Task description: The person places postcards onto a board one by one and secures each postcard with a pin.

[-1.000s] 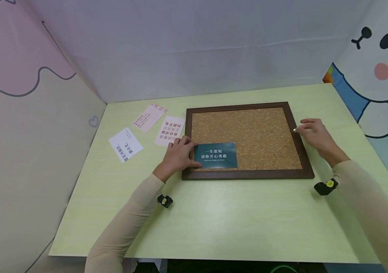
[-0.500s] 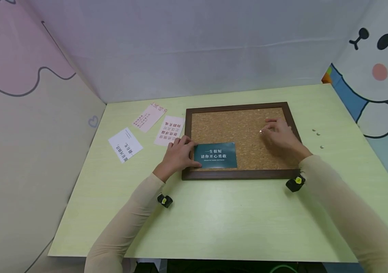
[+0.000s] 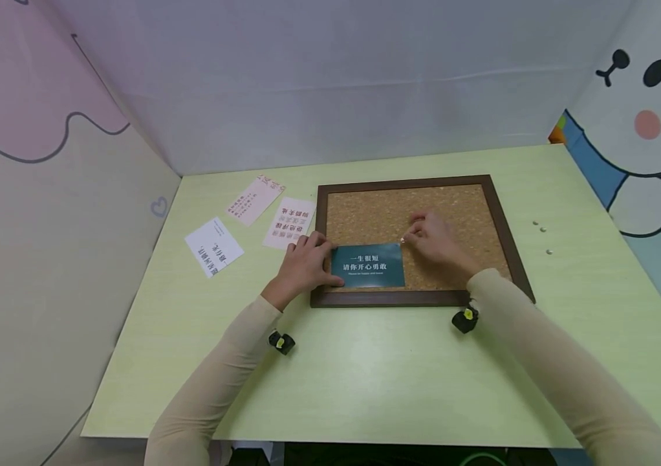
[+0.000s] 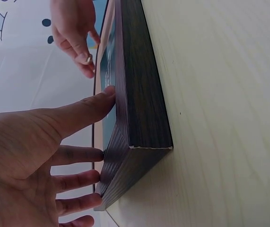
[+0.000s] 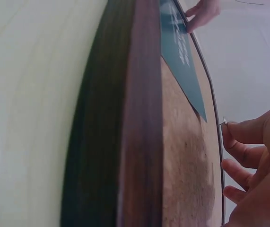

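In the head view, we see the card (image 3: 368,265) lying lengthwise left to right in the board's (image 3: 458,207) lower-left corner; our right hand (image 3: 436,241), nearer its upper right corner, pinches a pin (image 3: 403,240) just beside it.

In the left wrist view, our left hand (image 4: 45,146) is spread wide at the card's left end.

In the right wrist view, the pin points boardward; contact we cannot tell.

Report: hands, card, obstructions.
Left hand touching teal card. Right hand pinching pin near card's upper-right corner. Card lying on corkboard. Nothing visibly blocking.
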